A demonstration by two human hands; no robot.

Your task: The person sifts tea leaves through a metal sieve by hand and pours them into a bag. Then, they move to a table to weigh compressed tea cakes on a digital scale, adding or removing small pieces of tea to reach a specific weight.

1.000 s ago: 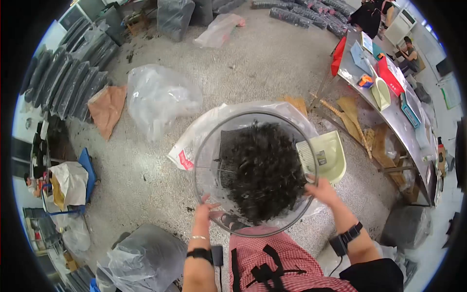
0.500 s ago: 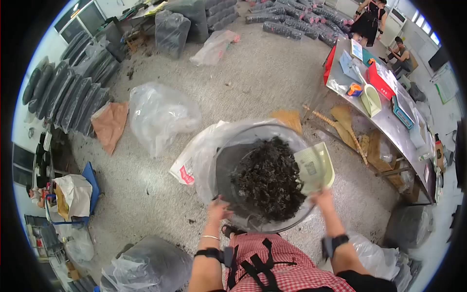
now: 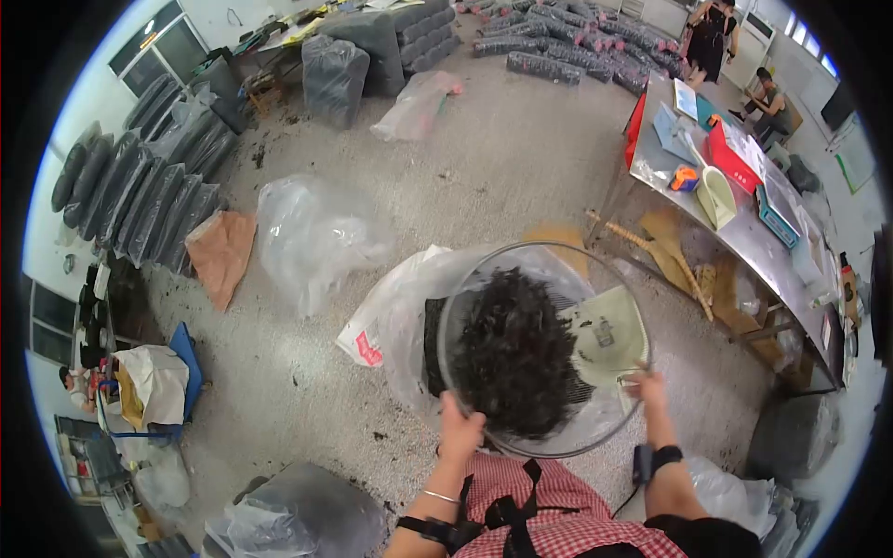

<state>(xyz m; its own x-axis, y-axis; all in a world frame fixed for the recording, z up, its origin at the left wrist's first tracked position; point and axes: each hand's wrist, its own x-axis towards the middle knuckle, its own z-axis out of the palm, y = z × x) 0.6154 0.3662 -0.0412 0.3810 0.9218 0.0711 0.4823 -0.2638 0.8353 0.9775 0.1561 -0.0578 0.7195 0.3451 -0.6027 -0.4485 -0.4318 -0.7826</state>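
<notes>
Two bare hands (image 3: pixel 461 430) (image 3: pixel 646 387) grip a round mesh sieve (image 3: pixel 595 279) holding dark, shredded, fluffy material (image 3: pixel 517 349).

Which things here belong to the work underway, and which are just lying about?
In use, it seems:
- round mesh sieve, rim in left hand and right hand
- dark loose pieces in it
- probably the white sack beneath
- perhaps the green dustpan

Apparently lying about:
- clear plastic bag
- brown sack
- red tray on the table
</notes>
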